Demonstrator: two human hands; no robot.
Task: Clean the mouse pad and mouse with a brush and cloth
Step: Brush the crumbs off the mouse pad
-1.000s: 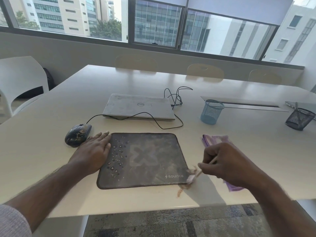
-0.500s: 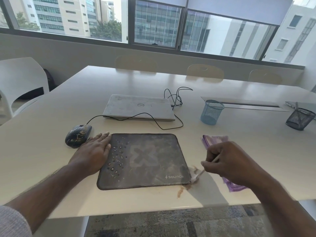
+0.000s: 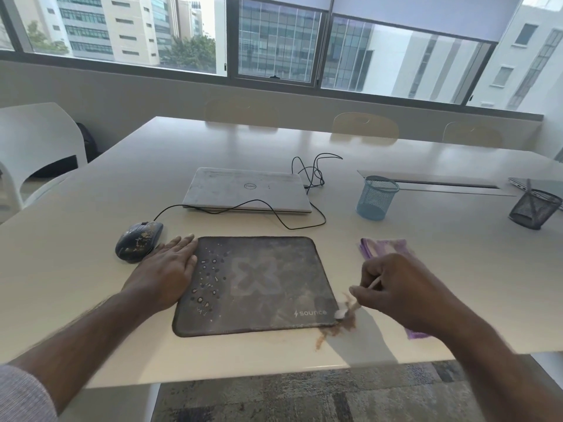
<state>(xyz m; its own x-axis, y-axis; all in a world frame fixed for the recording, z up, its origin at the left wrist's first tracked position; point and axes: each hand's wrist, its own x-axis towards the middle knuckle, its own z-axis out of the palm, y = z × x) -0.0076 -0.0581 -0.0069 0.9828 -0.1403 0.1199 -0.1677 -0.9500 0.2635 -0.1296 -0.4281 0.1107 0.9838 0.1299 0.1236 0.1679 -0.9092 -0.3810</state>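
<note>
A dark, dusty mouse pad [image 3: 259, 284] lies near the table's front edge, with small crumbs along its left side. My left hand [image 3: 166, 272] presses flat on the pad's left edge, fingers spread. My right hand [image 3: 399, 287] grips a small brush [image 3: 350, 309], whose bristles touch the pad's front right corner. Brown dirt [image 3: 332, 330] is piled on the table just off that corner. A dark, dirt-speckled wired mouse [image 3: 138, 240] sits left of the pad, beside my left hand. A purple cloth [image 3: 384, 246] lies right of the pad, partly hidden under my right hand.
A closed grey laptop [image 3: 246, 190] sits behind the pad, with the mouse cable [image 3: 286, 222] looping in front of it. A blue mesh cup [image 3: 376, 197] and a black mesh cup [image 3: 534, 208] stand at the right. A white chair [image 3: 36, 144] is at the left.
My right hand has flicked the brush back and forth at the pad's front right corner, and the bristles now sit slightly closer to the corner. The left hand has not moved.
</note>
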